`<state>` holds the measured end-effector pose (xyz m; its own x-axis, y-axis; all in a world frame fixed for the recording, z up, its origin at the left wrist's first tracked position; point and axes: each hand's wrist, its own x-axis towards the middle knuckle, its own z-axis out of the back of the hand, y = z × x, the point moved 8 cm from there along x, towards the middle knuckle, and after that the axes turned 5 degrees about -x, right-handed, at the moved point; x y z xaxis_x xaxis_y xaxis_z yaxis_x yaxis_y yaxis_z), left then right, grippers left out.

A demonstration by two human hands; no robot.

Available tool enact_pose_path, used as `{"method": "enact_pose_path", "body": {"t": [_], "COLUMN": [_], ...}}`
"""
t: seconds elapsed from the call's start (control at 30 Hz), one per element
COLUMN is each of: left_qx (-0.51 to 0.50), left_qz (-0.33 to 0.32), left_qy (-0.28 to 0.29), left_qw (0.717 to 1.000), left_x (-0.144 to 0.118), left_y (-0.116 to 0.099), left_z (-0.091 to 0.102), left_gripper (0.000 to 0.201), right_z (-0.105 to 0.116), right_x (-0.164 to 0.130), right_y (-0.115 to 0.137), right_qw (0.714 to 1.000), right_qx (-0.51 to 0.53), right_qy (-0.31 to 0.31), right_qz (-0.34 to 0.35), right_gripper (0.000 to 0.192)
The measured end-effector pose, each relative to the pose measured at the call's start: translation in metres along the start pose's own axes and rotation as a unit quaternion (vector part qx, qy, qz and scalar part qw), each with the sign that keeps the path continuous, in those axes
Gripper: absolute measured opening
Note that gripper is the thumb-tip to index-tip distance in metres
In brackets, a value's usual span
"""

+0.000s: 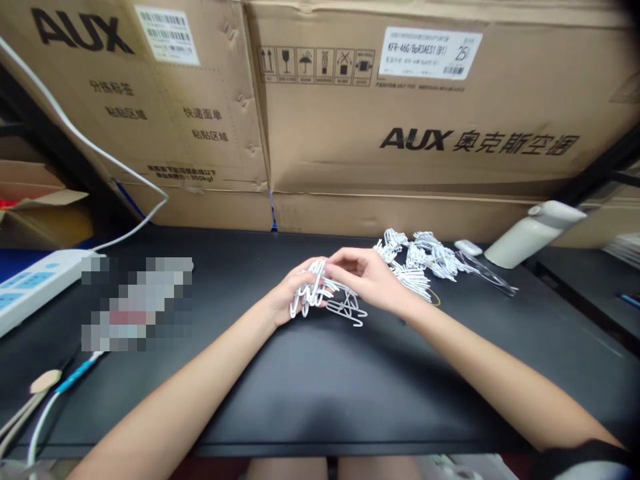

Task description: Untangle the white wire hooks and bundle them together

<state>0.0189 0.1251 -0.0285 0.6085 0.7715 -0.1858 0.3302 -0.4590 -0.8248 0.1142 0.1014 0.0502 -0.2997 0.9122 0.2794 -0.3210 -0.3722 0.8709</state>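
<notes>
Over the middle of the black table, my left hand (287, 291) is closed around a bunch of small white wire hooks (313, 288). Their curved ends hang out below the fingers. My right hand (367, 273) reaches in from the right, its thumb and fingers bent together at the top of the bunch. Exactly which hooks its fingertips pinch is hidden. A few more hooks (347, 309) dangle under the right hand, just above the tabletop. Behind the right wrist lies a pile of similar white hooks (423, 257), grouped in several bundles.
Large cardboard boxes (330, 153) stand along the back. At right are a pale bottle (533, 233), a small white case (468, 248) and what look like glasses (493, 275). To the left lie a power strip (45, 283), a blurred-out object (140, 303) and a white cable (113, 157).
</notes>
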Motion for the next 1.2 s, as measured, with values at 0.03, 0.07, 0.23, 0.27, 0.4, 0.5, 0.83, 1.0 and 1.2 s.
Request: {"method": "enact_pose_path", "body": {"t": [0.03,0.07,0.23,0.27,0.4,0.5,0.83,1.0,1.2], "left_qx": [-0.003,-0.007,-0.032,-0.034,-0.058,-0.065,-0.047,-0.050,-0.031], "left_qz": [-0.004,-0.011,-0.047,-0.050,-0.060,-0.066,-0.084,-0.063,-0.022], "left_qy": [-0.005,-0.008,-0.022,-0.029,-0.052,-0.063,-0.105,-0.060,0.039], "left_qw": [1.000,1.000,0.998,0.998,0.995,0.994,0.990,0.995,0.999], "left_x": [0.000,0.000,0.001,0.002,0.003,0.004,0.001,0.001,0.001], "left_y": [-0.001,-0.002,-0.007,-0.007,-0.008,-0.009,-0.016,-0.017,-0.015], "left_z": [0.001,0.001,0.003,0.004,0.008,0.010,0.009,0.007,0.003], "left_gripper": [0.044,0.043,0.041,0.040,0.034,0.028,0.015,0.028,0.043], "right_z": [-0.001,-0.001,-0.002,-0.003,-0.007,-0.008,-0.009,-0.002,0.013], "right_x": [-0.001,-0.003,-0.008,-0.009,-0.011,-0.012,-0.011,-0.007,0.005], "right_y": [0.005,0.010,0.029,0.030,0.029,0.027,0.012,0.008,-0.010], "right_qw": [0.999,0.997,0.971,0.967,0.953,0.948,0.964,0.967,0.992], "right_qx": [-0.030,-0.067,-0.212,-0.222,-0.259,-0.271,-0.213,-0.205,-0.113], "right_qy": [0.007,0.012,0.023,0.023,0.025,-0.006,-0.059,-0.058,-0.025], "right_qz": [0.013,0.027,0.110,0.122,0.153,0.167,0.148,0.137,0.057], "right_gripper": [0.017,0.017,0.015,0.015,0.024,0.028,0.006,0.009,0.014]}}
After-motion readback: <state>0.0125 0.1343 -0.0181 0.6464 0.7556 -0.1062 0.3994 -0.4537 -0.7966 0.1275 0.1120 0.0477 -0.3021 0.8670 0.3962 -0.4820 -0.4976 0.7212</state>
